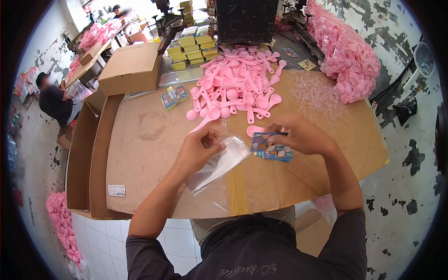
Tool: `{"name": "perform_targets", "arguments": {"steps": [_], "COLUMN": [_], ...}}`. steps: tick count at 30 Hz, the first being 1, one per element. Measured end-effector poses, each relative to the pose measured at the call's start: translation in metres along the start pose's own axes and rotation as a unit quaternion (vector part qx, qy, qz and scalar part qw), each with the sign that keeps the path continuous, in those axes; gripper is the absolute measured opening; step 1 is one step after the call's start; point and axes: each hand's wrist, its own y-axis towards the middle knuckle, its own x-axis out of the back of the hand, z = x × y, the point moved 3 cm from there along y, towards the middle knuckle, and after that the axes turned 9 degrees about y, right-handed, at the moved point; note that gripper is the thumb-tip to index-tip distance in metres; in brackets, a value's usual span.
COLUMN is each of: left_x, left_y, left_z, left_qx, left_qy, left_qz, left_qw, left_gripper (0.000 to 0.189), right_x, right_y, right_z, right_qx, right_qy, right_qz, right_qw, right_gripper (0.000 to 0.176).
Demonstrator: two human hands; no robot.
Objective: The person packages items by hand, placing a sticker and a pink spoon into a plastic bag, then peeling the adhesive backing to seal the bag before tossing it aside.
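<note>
My left hand [203,148] is curled at the upper edge of a small stack of clear plastic zip bags [217,168], its thumb and fingers on the clear film. My right hand [298,134] grips a blue printed card [259,141], slightly blurred, above a stack of similar cards [280,155]. Just behind that card lies a single pink scoop [253,130], partly hidden. Beyond my hands spreads a large heap of pink plastic scoops [233,84]. One scoop [212,115] points its handle towards my left hand.
A banded card bundle [174,97] lies left of the heap, with stacked card bundles [191,44] behind. A cardboard box [129,67] stands back left. Bagged pink scoops [347,56] are piled back right, near plastic shreds [319,98]. Another person [55,100] is far left.
</note>
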Motion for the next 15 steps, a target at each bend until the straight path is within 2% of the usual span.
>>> {"name": "perform_targets", "arguments": {"steps": [1, 4, 10, 15], "left_x": [0.000, 0.002, 0.004, 0.002], "left_y": [0.001, 0.002, 0.002, 0.002], "left_z": [0.003, 0.009, 0.014, 0.015], "left_qx": [0.008, 0.003, 0.015, 0.006], "left_qy": [0.006, -0.003, -0.055, -0.085], "left_qz": [0.008, 0.016, 0.027, 0.019], "left_qw": [1.000, 1.000, 0.998, 0.996], "left_gripper": [0.022, 0.021, 0.019, 0.019], "right_x": [-0.009, -0.038, -0.064, -0.059], "right_y": [0.005, 0.022, 0.025, 0.017], "right_z": [0.008, -0.003, -0.035, -0.037], "right_qx": [-0.022, 0.026, 0.153, 0.164], "right_qy": [0.069, 0.078, -0.018, 0.029], "right_qz": [0.012, 0.038, 0.029, -0.008], "right_qw": [0.997, 0.996, 0.988, 0.986], "right_gripper": [0.019, 0.019, 0.021, 0.029]}}
